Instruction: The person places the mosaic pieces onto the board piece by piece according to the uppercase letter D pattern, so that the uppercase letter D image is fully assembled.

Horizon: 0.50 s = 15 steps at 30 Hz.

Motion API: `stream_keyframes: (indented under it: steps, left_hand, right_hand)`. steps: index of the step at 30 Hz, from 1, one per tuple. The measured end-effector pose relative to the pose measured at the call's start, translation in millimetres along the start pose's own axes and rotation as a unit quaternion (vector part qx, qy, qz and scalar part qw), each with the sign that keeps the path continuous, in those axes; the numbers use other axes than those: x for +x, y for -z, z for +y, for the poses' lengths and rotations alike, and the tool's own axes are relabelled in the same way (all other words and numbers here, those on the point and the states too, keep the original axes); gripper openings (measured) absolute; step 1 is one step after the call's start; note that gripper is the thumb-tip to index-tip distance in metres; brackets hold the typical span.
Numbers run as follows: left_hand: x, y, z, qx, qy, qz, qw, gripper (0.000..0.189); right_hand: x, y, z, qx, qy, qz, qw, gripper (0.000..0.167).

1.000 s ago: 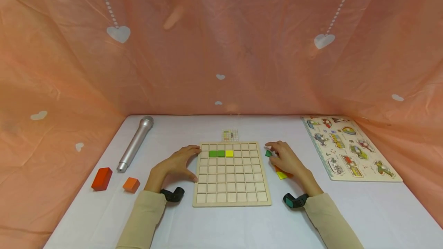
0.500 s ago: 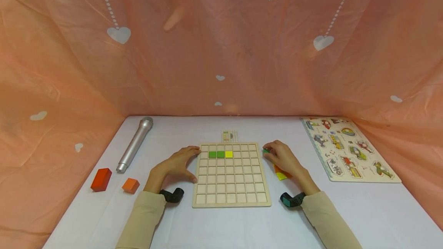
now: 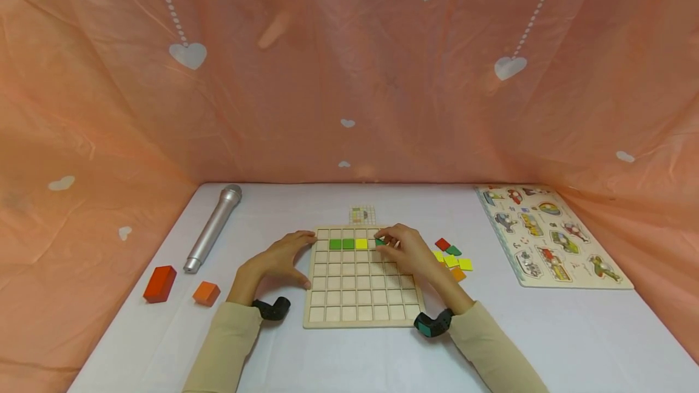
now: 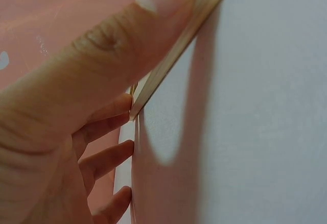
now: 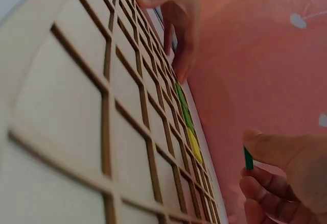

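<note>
I have the right hand (image 3: 403, 248) pinching a dark green tile (image 5: 249, 158) above the grid board (image 3: 349, 324), between one and two o'clock from its centre; I cannot tell exactly which cell lies beneath. The left hand (image 3: 278, 258) is spread wide along the board's edge at nine to ten o'clock, thumb and fingertips touching it. My first worry is the tile's angle: the right wrist view shows it nearly edge-on, so lowered like that it could catch on a cell divider and sit crooked, or spring from the pinch. The fingers hide much of it, so its outline and orientation are easy to misjudge. A sideways miss could knock the yellow tile (image 3: 361, 244) just past twelve. If the left hand slackened, a firm press might slide the board across the bench (image 3: 306, 362), and a low forearm could scatter the loose tiles (image 3: 450, 261) near three o'clock.
</note>
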State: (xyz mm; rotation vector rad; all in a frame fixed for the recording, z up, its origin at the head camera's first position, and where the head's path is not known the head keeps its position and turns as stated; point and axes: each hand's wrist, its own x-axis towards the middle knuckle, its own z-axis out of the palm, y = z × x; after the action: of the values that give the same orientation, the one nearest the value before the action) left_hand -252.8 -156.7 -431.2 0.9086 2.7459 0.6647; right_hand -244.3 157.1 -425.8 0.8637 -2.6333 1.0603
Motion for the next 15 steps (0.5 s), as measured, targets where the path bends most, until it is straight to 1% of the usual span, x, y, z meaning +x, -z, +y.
stream_keyframes:
  steps: [5, 9, 15]
  left_hand:
    - [0.5, 1.2, 0.9, 0.0, 0.002, -0.001, 1.0, 0.096]
    - [0.4, 1.4, 1.3, 0.0, 0.006, -0.002, 1.0, 0.096]
    - [0.3, 0.6, 0.5, 0.0, 0.009, -0.003, 1.0, 0.097]
  right_hand:
    - [3.9, -14, 1, -0.014, 0.005, -0.023, 0.9996, 0.022]
    - [3.1, -20, 6, -0.016, -0.003, -0.034, 0.9993, 0.021]
    - [2.5, -24, 8, -0.023, -0.022, -0.046, 0.9984, 0.02]
